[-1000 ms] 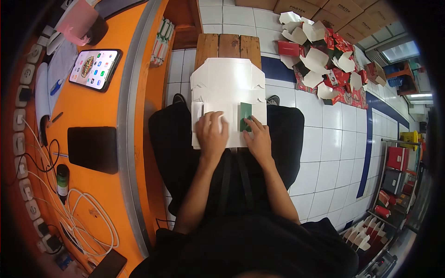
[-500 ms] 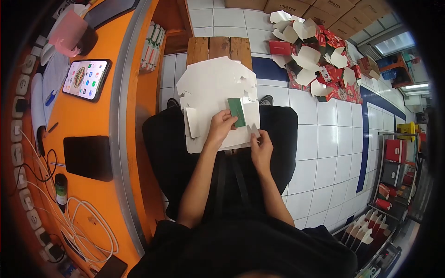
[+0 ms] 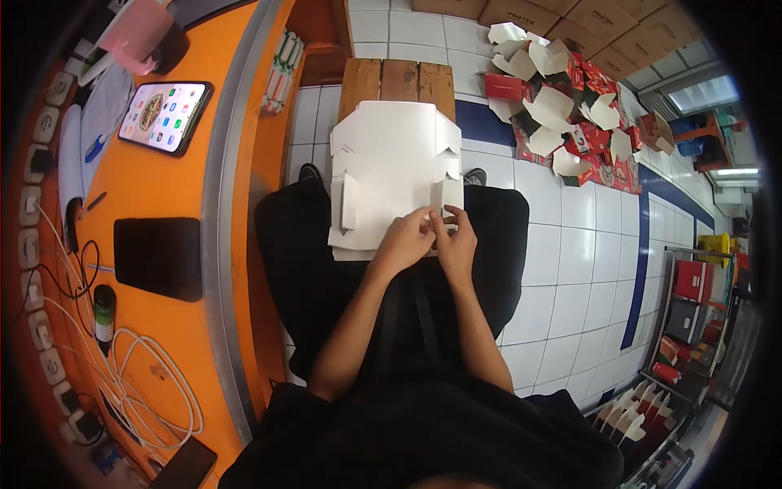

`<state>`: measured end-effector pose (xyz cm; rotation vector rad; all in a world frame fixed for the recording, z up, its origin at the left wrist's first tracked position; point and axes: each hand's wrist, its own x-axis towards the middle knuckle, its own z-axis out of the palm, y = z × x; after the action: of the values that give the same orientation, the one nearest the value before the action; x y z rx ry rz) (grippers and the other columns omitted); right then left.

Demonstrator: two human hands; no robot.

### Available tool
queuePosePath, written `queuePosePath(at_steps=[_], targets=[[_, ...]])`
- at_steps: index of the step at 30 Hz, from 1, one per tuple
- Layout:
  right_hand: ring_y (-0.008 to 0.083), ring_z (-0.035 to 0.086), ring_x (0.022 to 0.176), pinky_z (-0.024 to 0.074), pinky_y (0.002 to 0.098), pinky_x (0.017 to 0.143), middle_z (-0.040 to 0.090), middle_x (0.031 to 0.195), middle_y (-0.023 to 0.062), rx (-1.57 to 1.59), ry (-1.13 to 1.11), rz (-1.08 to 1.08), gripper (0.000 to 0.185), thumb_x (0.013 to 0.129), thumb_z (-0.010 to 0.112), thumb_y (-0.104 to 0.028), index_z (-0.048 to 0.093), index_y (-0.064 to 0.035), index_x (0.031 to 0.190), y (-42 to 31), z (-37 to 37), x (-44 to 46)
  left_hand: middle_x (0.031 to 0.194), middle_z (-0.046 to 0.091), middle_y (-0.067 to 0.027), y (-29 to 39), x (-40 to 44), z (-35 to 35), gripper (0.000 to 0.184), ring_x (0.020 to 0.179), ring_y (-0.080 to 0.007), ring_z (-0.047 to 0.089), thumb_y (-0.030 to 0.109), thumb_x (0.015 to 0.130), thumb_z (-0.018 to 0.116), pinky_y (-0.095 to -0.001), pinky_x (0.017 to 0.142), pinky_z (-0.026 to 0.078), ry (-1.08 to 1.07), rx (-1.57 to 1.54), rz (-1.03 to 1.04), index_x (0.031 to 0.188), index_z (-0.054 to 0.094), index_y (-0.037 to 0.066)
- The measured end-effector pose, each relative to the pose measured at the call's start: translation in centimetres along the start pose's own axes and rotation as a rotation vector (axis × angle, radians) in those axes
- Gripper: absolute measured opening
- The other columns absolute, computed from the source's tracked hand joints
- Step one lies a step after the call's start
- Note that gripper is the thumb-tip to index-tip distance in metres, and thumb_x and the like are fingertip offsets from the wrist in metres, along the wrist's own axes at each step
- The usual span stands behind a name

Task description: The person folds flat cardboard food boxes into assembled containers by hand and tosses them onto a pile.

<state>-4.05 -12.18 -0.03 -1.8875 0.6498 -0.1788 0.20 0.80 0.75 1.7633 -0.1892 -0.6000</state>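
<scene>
A flat white cardboard box blank [image 3: 391, 163] with cut tabs and folded flaps lies across my lap and the end of a wooden bench [image 3: 399, 80]. My left hand [image 3: 407, 239] rests at its near right part, fingers closed against the cardboard. Right beside it, my right hand [image 3: 456, 243] pinches the near right corner flap, its fingertips meeting those of the left hand. A narrow folded flap [image 3: 349, 204] stands up along the blank's left side. The exact spot that the fingers hold is partly hidden.
On my left, an orange counter [image 3: 163, 342] carries a lit phone [image 3: 165, 118], a black tablet-like device [image 3: 157, 257], a dark bottle [image 3: 104, 314] and white cables [image 3: 155, 391]. Red and white cartons [image 3: 562, 114] are heaped on the floor to the right. Brown boxes [image 3: 529, 16] stand behind.
The green-faced flap on the right side has been turned over and its white face shows. My left hand has moved down and right to meet my right hand at the corner.
</scene>
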Motion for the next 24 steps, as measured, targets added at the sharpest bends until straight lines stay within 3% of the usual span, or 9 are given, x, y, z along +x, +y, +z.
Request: queuePosePath(at_steps=[3,5,6,7,9,12,17,21,24], targets=[[0.0281,0.07,0.076,0.0563,0.0395,0.07,0.071,0.101,0.0196,-0.218,-0.053,-0.121,0.03,0.1,0.068,-0.012,0.071,0.0022,0.126,2.1,-0.3,1.0,0.102,0.076,-0.0124,-0.2,-0.2,-3.4,0.039,0.087,-0.0286,0.073,0.003,0.094,0.066,-0.0391,0.08,0.058,0.4,0.26,0.18,0.133,0.067,0.008],[0.029,0.069,0.08,0.0557,0.0409,0.075,0.07,0.101,0.0203,-0.206,0.062,-0.184,0.03,0.1,0.065,-0.009,0.071,0.0019,0.127,1.8,-0.9,1.1,0.098,0.073,-0.0134,0.4,-0.8,-7.5,0.026,0.083,-0.0293,0.071,0.009,0.097,0.067,-0.0392,0.077,0.057,0.773,0.495,0.273,0.122,0.07,0.004],[0.0271,0.068,0.077,0.0547,0.0397,0.072,0.069,0.097,0.0181,-0.203,0.081,-0.251,0.03,0.101,0.064,-0.009,0.071,0.001,0.128,2.2,-1.2,1.3,0.098,0.073,-0.0146,0.1,-1.3,-9.2,0.024,0.082,-0.0277,0.071,0.015,0.1,0.066,-0.0377,0.076,0.057,0.824,0.432,0.133,0.119,0.07,0.001],[0.0271,0.068,0.077,0.0547,0.0397,0.072,0.069,0.097,0.0181,-0.197,0.079,-0.25,0.03,0.101,0.064,-0.009,0.071,0.001,0.128,2.0,-1.4,1.3,0.098,0.074,-0.0136,-0.5,-1.5,-10.6,0.03,0.084,-0.0235,0.072,0.025,0.104,0.065,-0.0382,0.076,0.057,0.754,0.284,-0.081,0.118,0.07,-0.001],[0.0246,0.065,0.075,0.0534,0.0379,0.07,0.068,0.096,0.0165,-0.135,0.037,-0.216,0.029,0.101,0.064,-0.008,0.071,0.0004,0.128,1.3,-1.7,1.2,0.102,0.074,-0.0108,-1.1,-1.6,-12.0,0.037,0.089,-0.0183,0.071,0.032,0.104,0.068,-0.036,0.076,0.057,0.392,-0.228,-0.227,0.119,0.07,-0.002],[0.022,0.061,0.073,0.0516,0.0356,0.069,0.067,0.094,0.0146,-0.164,-0.004,-0.261,0.03,0.102,0.063,-0.008,0.071,-0.0006,0.13,0.0,-1.9,0.9,0.106,0.072,-0.008,-0.8,-1.8,-11.8,0.042,0.092,-0.0154,0.07,0.035,0.102,0.071,-0.032,0.076,0.057,0.2,-0.459,-0.315,0.122,0.069,-0.001],[0.0214,0.06,0.072,0.0506,0.0347,0.069,0.066,0.094,0.0138,-0.14,-0.016,-0.314,0.031,0.103,0.062,-0.006,0.071,-0.0013,0.132,-1.2,-2.3,0.2,0.105,0.07,-0.0072,1.2,-1.8,-11.4,0.046,0.09,-0.014,0.069,0.034,0.096,0.077,-0.0289,0.07,0.058,0.076,-0.473,-0.182,0.122,0.068,-0.002],[0.0207,0.062,0.076,0.0508,0.0338,0.071,0.068,0.098,0.0135,-0.203,0.016,-0.345,0.03,0.103,0.062,-0.007,0.07,-0.0002,0.132,-1.5,-2.3,-0.1,0.115,0.072,-0.0163,1.6,-1.5,-10.9,0.059,0.096,-0.019,0.071,0.035,0.089,0.079,-0.0325,0.081,0.059,0.118,-0.247,-0.201,0.124,0.065,-0.011],[0.02,0.063,0.078,0.0506,0.033,0.072,0.068,0.099,0.0134,-0.204,0.057,-0.37,0.03,0.104,0.063,-0.008,0.069,0.0007,0.132,-2.1,-2.3,-0.3,0.106,0.07,-0.0096,3.0,-2.2,-10.3,0.047,0.088,-0.0142,0.068,0.028,0.092,0.078,-0.0312,0.069,0.057,0.153,-0.371,-0.193,0.122,0.065,-0.006]])
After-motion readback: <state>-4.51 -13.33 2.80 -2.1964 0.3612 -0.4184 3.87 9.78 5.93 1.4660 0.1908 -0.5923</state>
